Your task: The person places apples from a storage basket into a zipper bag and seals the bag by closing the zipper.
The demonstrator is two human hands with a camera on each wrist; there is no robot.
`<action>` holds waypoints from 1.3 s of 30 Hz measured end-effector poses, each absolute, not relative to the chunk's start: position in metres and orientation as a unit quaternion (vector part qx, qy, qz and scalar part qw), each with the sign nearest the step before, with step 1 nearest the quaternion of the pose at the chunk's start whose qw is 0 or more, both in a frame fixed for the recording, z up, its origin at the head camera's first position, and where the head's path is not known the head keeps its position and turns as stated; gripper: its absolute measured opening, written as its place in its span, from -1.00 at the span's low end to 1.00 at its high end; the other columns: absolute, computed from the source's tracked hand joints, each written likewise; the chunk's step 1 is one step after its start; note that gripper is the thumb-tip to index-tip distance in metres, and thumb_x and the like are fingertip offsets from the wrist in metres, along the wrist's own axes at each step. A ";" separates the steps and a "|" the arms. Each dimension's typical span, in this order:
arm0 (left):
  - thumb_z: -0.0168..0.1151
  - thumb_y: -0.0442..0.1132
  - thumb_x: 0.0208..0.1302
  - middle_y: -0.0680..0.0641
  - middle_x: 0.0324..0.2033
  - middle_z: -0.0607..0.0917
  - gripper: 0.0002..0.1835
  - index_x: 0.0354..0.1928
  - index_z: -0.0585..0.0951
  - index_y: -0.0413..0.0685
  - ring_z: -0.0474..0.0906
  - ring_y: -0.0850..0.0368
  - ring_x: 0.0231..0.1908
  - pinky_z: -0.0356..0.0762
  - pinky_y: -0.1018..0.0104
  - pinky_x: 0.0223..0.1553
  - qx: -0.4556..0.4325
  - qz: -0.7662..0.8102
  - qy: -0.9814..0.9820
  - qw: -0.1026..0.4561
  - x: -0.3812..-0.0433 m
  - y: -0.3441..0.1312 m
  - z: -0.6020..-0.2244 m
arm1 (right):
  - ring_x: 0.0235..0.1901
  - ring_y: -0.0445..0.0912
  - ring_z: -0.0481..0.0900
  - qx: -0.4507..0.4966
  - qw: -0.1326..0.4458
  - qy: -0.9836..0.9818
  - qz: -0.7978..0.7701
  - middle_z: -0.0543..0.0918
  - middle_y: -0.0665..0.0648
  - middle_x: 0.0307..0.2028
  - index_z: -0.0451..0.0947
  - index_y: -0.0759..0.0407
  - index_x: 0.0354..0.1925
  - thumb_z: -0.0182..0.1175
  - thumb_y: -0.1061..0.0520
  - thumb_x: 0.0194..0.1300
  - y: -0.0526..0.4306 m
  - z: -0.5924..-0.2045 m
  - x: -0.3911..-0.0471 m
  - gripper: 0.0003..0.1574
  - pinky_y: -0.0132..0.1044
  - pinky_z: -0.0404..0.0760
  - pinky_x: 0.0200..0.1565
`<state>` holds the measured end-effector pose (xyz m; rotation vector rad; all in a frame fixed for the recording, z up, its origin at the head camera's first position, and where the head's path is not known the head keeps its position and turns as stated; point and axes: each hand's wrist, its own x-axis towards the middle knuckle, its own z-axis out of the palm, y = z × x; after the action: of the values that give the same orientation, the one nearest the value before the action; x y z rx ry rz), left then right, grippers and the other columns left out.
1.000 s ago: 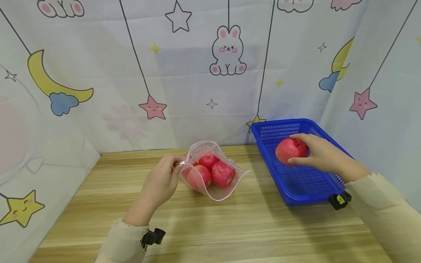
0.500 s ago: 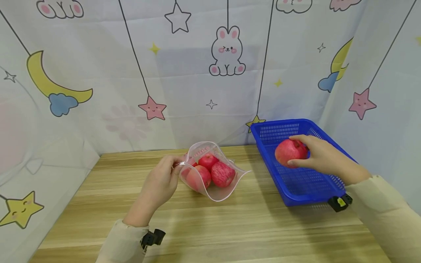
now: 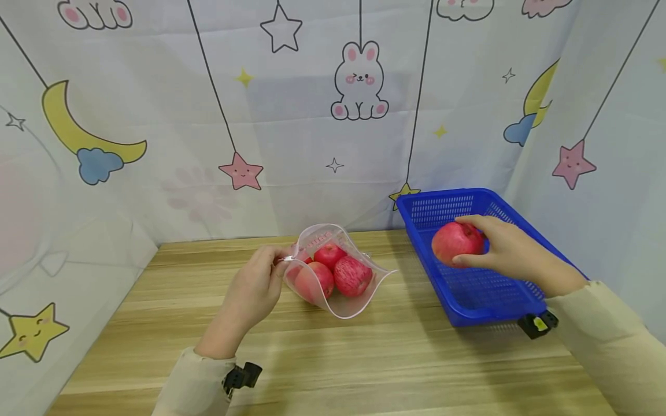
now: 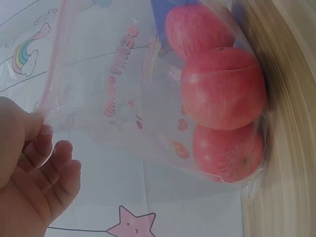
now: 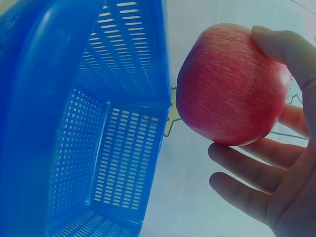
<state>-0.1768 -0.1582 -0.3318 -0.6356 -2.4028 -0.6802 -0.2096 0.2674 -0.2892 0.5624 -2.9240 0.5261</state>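
My left hand (image 3: 256, 284) pinches the upper left edge of a clear zip bag (image 3: 347, 306), whose mouth gapes toward me. Inside lie several red apples (image 3: 354, 275), bunched at the bottom of the bag (image 4: 123, 143) in the left wrist view. My right hand (image 3: 507, 245) grips another red apple (image 3: 457, 244) between thumb and fingers, above the blue basket (image 3: 451, 306). In the right wrist view this apple (image 5: 232, 86) is raised beside the basket's rim, with the thumb on one side and fingers on the other. No other apple shows in the basket.
The basket stands at the right of the wooden table (image 3: 333, 370), close to the back. A white printed curtain (image 3: 291, 115) hangs behind the table and along both sides. Each wrist wears a small black camera (image 3: 241, 377).
My right hand has shifted slightly left with its apple. The left hand and the bag have stayed in place.
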 end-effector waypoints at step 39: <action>0.19 -0.49 0.19 -0.11 -0.34 0.52 -0.80 -0.14 0.50 -0.24 0.43 0.14 -0.39 0.53 0.27 -0.41 -0.270 -0.247 -0.870 0.332 -0.178 -0.158 -0.335 | 0.00 0.09 0.49 0.206 0.091 -0.960 0.165 0.52 0.21 0.07 0.33 0.11 0.28 0.36 -0.33 -0.02 0.253 -0.281 -0.195 0.01 0.02 0.63 -0.15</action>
<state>-0.1784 -0.1584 -0.3348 -0.7055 -2.2720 -0.6441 -0.1946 0.2531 -0.2814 0.6112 -2.8526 0.4908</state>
